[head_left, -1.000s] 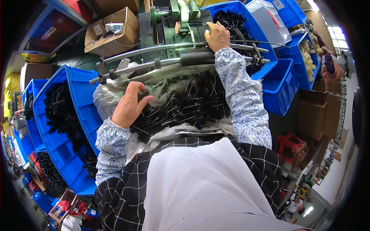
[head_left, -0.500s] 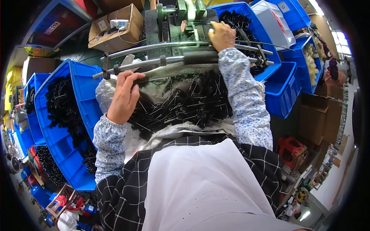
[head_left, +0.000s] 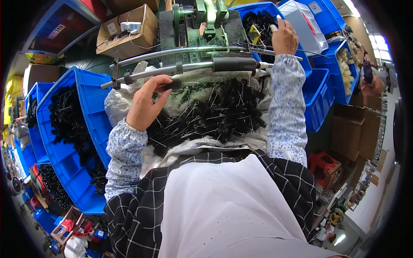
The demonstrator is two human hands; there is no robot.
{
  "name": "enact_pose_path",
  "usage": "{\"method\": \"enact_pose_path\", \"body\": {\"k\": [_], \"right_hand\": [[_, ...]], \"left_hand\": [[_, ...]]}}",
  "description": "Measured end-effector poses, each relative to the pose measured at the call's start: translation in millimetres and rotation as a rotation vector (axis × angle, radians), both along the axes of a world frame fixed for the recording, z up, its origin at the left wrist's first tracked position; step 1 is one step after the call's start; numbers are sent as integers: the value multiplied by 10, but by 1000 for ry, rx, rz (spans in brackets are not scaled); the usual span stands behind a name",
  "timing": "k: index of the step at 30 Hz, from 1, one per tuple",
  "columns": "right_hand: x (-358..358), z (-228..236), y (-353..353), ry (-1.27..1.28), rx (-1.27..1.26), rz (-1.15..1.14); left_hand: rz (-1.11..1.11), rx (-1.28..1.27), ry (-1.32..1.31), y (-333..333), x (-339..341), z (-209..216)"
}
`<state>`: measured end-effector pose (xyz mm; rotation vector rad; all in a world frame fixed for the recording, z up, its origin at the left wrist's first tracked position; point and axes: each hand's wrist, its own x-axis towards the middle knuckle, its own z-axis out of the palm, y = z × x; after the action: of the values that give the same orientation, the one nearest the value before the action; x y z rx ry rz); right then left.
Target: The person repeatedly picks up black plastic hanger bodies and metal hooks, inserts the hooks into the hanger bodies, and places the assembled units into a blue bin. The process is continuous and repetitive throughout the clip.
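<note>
My left hand (head_left: 146, 103) is closed, thumb and fingers pinching the black bristle end of a small wire brush (head_left: 175, 84) whose thin wire stem points right. It hovers over a heap of similar black wire brushes (head_left: 215, 109) lying on a white plastic sheet (head_left: 118, 103). At the far right, my right hand (head_left: 285, 38) is raised beside a blue bin (head_left: 297, 45) of black brushes (head_left: 260, 21). Its fingers are apart and I see nothing between them. The machine (head_left: 208, 30), with a clamping head, stands ahead between my hands.
Two curved metal rails (head_left: 159, 71) with a black sleeve (head_left: 234, 64) cross in front of me. A large blue bin (head_left: 94, 99) of brushes stands at left. A cardboard box (head_left: 144, 41) sits far left; a smaller blue bin (head_left: 316, 103) is at right.
My right hand has moved right, away from the machine's head to the blue bin, and its fingers have parted. My left hand has shifted slightly right and now lifts a brush.
</note>
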<state>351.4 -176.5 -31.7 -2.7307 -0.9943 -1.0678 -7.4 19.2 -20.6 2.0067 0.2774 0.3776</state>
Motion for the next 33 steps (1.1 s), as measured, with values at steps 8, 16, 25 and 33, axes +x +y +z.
{"method": "enact_pose_path", "body": {"k": [8,16,25,33], "right_hand": [[-1989,119,395,1288,120,843],[-2137,18,481,1749,76,712],[-593,-341,533,380,-34,187],[-516,-459,620,333,-84,218]], "left_hand": [[43,-16,-113,-292,307,-81],[158,-220,-79,-253,-6,-248],[-45,725,577,245,-303,-700],[-111,751,668,270,-348,-796]]}}
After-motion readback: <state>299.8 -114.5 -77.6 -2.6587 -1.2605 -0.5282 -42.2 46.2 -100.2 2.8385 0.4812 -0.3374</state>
